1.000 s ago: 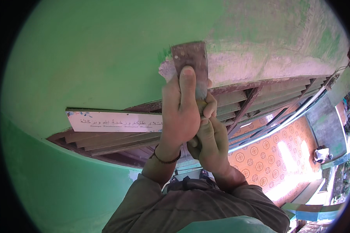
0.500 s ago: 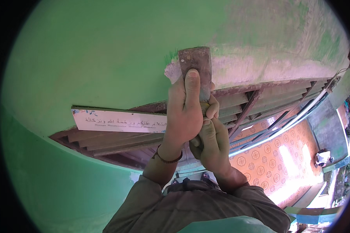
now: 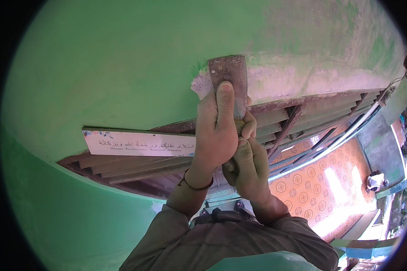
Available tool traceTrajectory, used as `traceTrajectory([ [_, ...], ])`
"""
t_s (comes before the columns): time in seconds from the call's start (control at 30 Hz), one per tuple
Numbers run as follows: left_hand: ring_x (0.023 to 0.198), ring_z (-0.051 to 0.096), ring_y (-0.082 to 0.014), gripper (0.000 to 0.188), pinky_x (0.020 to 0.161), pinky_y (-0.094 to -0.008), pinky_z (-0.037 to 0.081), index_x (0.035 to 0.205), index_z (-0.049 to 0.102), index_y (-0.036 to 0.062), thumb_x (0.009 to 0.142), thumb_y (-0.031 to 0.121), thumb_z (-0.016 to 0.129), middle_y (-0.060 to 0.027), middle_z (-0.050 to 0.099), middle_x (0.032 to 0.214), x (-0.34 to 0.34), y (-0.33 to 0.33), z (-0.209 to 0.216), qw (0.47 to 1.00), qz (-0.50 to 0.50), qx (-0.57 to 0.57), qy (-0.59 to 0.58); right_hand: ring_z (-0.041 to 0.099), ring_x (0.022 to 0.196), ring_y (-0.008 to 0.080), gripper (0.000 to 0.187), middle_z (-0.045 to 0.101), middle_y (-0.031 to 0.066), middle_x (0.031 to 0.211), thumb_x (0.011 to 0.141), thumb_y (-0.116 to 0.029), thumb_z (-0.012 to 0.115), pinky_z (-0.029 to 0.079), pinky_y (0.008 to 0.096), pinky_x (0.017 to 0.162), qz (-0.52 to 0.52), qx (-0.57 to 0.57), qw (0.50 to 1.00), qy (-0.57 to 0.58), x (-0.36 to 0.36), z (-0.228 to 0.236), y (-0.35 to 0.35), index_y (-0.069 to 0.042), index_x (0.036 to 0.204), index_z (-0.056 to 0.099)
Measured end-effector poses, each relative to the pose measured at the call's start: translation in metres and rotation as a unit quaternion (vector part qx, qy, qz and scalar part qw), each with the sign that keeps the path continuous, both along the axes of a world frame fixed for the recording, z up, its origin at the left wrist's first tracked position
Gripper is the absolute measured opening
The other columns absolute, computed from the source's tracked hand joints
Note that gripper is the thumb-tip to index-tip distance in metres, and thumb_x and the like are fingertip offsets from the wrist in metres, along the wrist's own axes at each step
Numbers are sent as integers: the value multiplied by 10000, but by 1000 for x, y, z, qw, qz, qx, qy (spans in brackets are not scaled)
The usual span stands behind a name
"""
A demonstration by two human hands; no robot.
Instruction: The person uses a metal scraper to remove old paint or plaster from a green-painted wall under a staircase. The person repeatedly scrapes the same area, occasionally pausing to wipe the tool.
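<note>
A paint scraper (image 3: 238, 86) with a wide, stained metal blade is held against the green wall (image 3: 135, 58). Its blade edge lies at the painted surface, beside a patch of bare, pale plaster (image 3: 294, 77). My left hand (image 3: 216, 131) presses the blade, thumb laid flat along its face and fingers hidden behind. Below it, my right hand (image 3: 252, 169) is wrapped round the scraper's handle, of which only a small yellowish part shows. A dark beaded bracelet (image 3: 198, 186) circles my left wrist.
Under the scraper runs a brown louvred wooden frame (image 3: 294, 117). A white sign board (image 3: 138, 143) with lettering and blue flowers rests along it on the left. Far below are an orange patterned tile floor (image 3: 303, 189) and another person (image 3: 375, 181) at the right.
Both hands and the scraper have shifted very slightly to the right. The grip is the same, and I see no clear difference in the bare patch.
</note>
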State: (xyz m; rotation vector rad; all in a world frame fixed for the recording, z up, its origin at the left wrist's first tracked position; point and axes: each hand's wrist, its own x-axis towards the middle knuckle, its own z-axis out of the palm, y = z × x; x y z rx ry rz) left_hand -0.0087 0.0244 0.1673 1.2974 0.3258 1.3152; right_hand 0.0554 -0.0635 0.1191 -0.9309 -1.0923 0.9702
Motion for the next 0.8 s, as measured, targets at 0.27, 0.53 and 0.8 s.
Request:
traceTrajectory([
  [0.27, 461, 519, -144, 498, 438, -309, 446, 897, 497, -37, 1112, 387, 349, -108, 546, 736, -1, 3, 1, 999, -22, -11, 26, 371, 429, 53, 383, 454, -20, 620, 1114, -306, 346, 282, 207, 395, -24, 0, 996, 87, -7, 4, 4, -37, 896, 508],
  [0.53, 448, 489, -145, 484, 443, -310, 443, 925, 496, -42, 1110, 386, 369, -120, 558, 788, 0, 3, 3, 999, -33, -22, 16, 399, 511, 44, 347, 474, -24, 673, 1104, -260, 343, 322, 216, 465, 9, 16, 996, 85, -4, 5, 4, -8, 978, 546],
  [0.8, 445, 509, -151, 508, 440, -311, 446, 938, 502, -41, 1107, 420, 372, -118, 554, 753, -17, -7, -12, 999, -6, -42, -8, 413, 537, 45, 322, 481, -24, 635, 1095, -216, 340, 332, 227, 500, 34, 7, 998, 58, -13, -5, -3, 15, 1028, 555],
])
